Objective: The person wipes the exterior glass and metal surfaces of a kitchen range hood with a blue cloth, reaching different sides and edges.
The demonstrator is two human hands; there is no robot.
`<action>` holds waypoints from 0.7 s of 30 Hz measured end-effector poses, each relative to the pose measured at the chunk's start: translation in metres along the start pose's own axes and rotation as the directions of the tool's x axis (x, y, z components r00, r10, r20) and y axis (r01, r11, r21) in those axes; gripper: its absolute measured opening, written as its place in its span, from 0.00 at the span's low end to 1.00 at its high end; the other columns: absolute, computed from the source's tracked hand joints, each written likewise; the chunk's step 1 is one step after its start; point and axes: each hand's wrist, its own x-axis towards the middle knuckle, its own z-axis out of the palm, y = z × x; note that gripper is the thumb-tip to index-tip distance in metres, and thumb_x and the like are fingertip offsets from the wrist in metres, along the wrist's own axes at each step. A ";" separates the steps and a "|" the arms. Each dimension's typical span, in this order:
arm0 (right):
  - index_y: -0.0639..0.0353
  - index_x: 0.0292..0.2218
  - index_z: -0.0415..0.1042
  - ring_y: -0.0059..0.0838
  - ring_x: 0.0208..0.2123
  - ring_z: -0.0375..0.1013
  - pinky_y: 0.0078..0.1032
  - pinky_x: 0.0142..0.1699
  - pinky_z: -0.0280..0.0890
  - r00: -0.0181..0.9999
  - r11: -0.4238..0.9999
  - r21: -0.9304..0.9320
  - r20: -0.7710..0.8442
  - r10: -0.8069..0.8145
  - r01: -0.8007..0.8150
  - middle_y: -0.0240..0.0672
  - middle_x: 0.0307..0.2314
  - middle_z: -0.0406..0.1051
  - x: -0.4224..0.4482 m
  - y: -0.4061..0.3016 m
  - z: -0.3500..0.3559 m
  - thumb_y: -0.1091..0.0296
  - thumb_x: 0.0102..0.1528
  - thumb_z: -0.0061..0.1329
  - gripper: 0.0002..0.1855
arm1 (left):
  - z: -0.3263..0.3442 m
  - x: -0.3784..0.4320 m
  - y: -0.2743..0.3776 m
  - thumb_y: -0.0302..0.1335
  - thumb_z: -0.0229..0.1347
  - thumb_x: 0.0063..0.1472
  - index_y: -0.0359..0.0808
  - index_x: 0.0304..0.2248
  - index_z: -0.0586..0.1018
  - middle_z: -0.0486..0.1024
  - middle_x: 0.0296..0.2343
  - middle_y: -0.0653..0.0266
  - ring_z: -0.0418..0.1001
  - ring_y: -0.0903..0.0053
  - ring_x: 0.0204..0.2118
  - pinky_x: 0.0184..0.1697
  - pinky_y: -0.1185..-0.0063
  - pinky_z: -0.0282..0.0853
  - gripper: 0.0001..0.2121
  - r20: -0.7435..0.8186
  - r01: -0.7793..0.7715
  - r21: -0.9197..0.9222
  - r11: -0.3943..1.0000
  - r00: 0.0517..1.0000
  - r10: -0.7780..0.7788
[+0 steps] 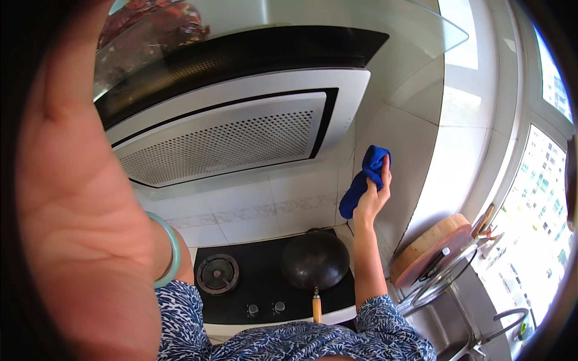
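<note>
My right hand (374,198) is closed around a folded blue cloth (354,194), held up near the tiled wall to the right of the range hood (235,135). My left hand (86,203) is raised very close to the camera, its palm filling the left side of the view. Its fingertips are cut off, so whether they hold anything does not show. A pale green bangle (174,248) circles the left wrist. The hood's perforated metal filter panel faces down between the hands, beneath its black front band and glass canopy.
Below the hood lies a black gas hob (266,275) with a dark wok (316,261), its wooden handle pointing towards me. At the right stand round chopping boards (426,252), a metal sink (438,325) with a faucet (478,347), and a window (519,216). A reddish plastic-wrapped bundle (158,27) shows above.
</note>
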 end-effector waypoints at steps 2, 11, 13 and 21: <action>0.60 0.54 0.61 0.27 0.49 0.61 0.20 0.55 0.53 0.999 0.999 -0.020 0.004 -0.041 0.041 0.32 0.48 0.61 0.007 0.000 -0.001 0.89 0.48 0.34 0.32 | 0.003 -0.005 -0.008 0.50 0.44 0.55 0.33 0.54 0.59 0.59 0.51 0.45 0.58 0.53 0.45 0.50 0.62 0.53 0.34 -0.014 0.023 -0.014 1.000 1.000 -0.023; 0.60 0.52 0.63 0.44 0.51 0.56 0.32 0.57 0.51 0.820 0.759 -0.323 0.117 -0.560 0.565 0.45 0.46 0.57 0.009 -0.053 0.072 0.91 0.36 0.38 0.39 | 0.004 0.003 0.006 0.49 0.45 0.55 0.30 0.54 0.58 0.61 0.49 0.42 0.63 0.60 0.40 0.47 0.67 0.58 0.35 -0.079 0.068 0.155 0.986 0.995 -0.056; 0.56 0.49 0.67 0.45 0.50 0.55 0.32 0.56 0.52 0.666 0.574 -0.355 0.244 -0.705 0.738 0.42 0.47 0.57 0.032 -0.059 0.080 0.88 0.31 0.40 0.40 | 0.007 -0.012 -0.018 0.49 0.45 0.55 0.30 0.54 0.58 0.61 0.48 0.41 0.64 0.62 0.39 0.46 0.69 0.59 0.35 -0.118 0.149 0.256 0.955 0.985 -0.122; 0.48 0.42 0.75 0.40 0.47 0.59 0.30 0.53 0.58 0.411 0.232 -0.409 0.431 -0.803 0.883 0.29 0.49 0.64 0.074 -0.075 0.108 0.79 0.40 0.44 0.25 | -0.019 -0.071 -0.092 0.21 0.52 0.49 0.34 0.41 0.74 0.64 0.44 0.53 0.64 0.63 0.47 0.49 0.71 0.60 0.16 0.307 -0.174 0.857 0.485 0.929 -0.208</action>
